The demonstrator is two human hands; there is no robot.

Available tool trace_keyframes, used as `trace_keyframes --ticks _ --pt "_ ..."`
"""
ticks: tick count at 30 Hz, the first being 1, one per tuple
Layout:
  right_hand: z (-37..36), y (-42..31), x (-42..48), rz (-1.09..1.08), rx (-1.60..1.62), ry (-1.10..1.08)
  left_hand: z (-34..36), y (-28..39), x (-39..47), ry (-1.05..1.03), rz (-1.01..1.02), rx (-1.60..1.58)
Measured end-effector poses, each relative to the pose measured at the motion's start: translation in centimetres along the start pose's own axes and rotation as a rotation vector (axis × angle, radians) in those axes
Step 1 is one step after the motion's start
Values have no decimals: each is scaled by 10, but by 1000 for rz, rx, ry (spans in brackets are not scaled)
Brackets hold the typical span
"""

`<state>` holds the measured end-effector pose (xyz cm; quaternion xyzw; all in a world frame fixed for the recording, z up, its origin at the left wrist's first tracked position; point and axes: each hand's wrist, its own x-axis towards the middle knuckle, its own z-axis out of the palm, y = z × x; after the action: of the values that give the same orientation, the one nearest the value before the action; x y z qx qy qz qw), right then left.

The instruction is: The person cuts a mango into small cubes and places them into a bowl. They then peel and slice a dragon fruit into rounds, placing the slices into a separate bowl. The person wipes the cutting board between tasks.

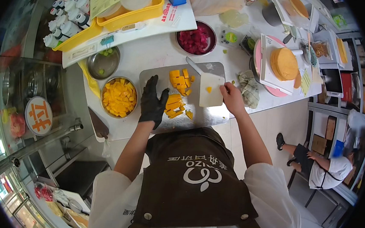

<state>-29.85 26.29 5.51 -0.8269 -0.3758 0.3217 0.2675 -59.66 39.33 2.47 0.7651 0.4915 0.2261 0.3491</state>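
My left hand (153, 101), in a black glove, rests at the left side of a metal cutting board (153, 74), its fingers apart beside diced yellow fruit (174, 104). More cut yellow pieces (179, 80) lie farther up the board. My bare right hand (232, 97) grips the edge of a flat white scraper (211, 90), which has one small yellow piece on it. A knife (193, 65) lies at the board's far edge, partly hidden by the scraper. Left of my gloved hand stands a metal bowl full of yellow cubes (119, 97).
A bowl of dark pink cubes (196, 38) and a bowl with a few green fruits (103, 63) stand beyond the board. To the right are a crumpled cloth (248, 88) and round cake layers (284, 64) on a white scale. A person (329, 170) sits at the far right.
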Motion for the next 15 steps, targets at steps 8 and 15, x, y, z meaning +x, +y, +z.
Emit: trace_keyframes --ticks 8,15 --pt "45 5 38 37 -263 60 77 11 30 -38 37 211" --pt "110 -1 80 -18 9 5 126 9 44 -20 106 145"
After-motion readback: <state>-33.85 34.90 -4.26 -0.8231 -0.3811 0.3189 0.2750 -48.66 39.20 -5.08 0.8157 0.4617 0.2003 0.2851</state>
